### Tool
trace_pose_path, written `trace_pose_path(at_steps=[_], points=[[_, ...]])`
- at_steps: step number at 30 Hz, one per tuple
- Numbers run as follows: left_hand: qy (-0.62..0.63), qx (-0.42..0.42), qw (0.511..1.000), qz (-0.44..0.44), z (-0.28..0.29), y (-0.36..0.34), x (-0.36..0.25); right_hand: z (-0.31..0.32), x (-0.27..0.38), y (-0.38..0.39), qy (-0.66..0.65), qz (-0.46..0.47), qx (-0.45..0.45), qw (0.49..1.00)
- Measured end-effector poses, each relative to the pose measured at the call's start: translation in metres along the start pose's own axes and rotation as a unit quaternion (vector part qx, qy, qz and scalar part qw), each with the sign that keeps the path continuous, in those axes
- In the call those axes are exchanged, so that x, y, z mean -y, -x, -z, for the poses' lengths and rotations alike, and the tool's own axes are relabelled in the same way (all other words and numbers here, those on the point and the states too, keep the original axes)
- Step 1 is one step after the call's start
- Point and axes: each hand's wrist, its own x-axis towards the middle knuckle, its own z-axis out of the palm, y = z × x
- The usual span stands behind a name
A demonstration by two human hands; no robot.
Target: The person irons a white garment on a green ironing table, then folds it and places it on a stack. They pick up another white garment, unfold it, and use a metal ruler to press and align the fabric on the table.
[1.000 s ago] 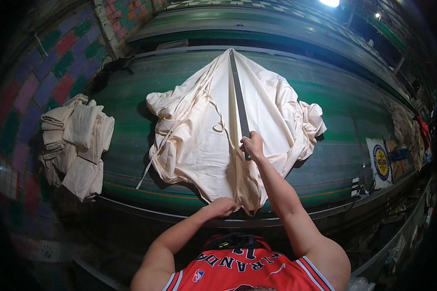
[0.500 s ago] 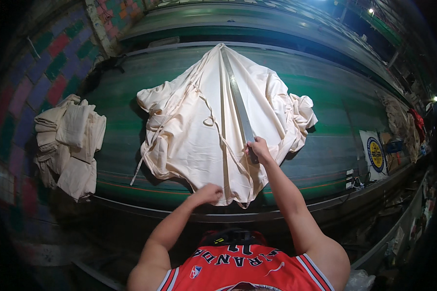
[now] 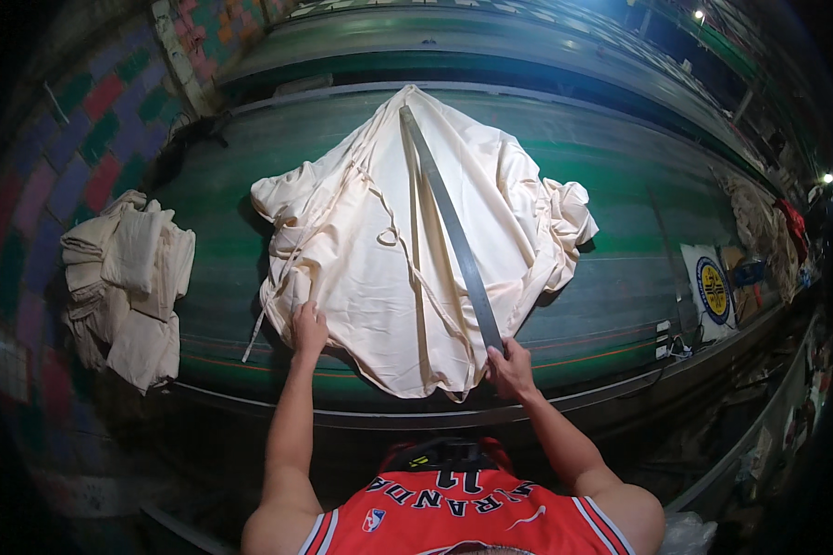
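A large cream cloth lies bunched and spread over a long green table, its folds rising to a point at the far side. Narrow fabric ties trail across it. My right hand is closed round the near end of a long, flat metal strip, which slants away over the cloth to its far peak. At the cloth's lower left edge, my left hand has its fingers curled on the fabric, seemingly pinching it; the fingertips are partly hidden.
A pile of folded cream cloth sits at the table's left end. On the right lie a white sheet with a round blue and yellow emblem, a small white electrical fitting with cables, and crumpled cloth. A metal rail runs along the near edge.
My left hand has moved left from the cloth's near middle edge to its lower left edge. My right hand has drawn the metal strip nearer to me and slightly right.
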Motion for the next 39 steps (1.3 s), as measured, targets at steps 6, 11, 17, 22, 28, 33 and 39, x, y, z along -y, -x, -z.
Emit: trace_pose_path(at_steps=[6, 11, 17, 22, 28, 33, 39], points=[[0.051, -0.050, 0.997, -0.021, -0.004, -0.009, -0.029, 0.009, -0.005, 0.039, -0.023, -0.013, 0.011, 1.000], [0.106, -0.055, 0.993, -0.024, 0.005, 0.002, -0.064, 0.008, -0.007, 0.039, -0.035, -0.020, 0.039, 0.998], [0.132, -0.061, 0.989, -0.021, 0.018, -0.023, -0.059, 0.003, -0.013, 0.031, -0.052, -0.058, 0.072, 0.994], [0.124, -0.065, 0.990, -0.024, 0.019, -0.073, -0.030, -0.003, -0.025, 0.034, 0.044, -0.099, 0.070, 0.992], [0.125, -0.132, 0.983, 0.039, 0.034, -0.158, 0.014, -0.015, -0.012, 0.034, -0.092, -0.155, 0.117, 0.977], [0.110, -0.149, 0.977, 0.102, 0.044, -0.225, 0.068, -0.046, 0.014, 0.032, -0.193, -0.278, 0.186, 0.922], [0.051, 0.014, 0.975, 0.215, 0.024, -0.321, 0.137, -0.093, 0.015, 0.044, -0.140, -0.287, 0.112, 0.941]])
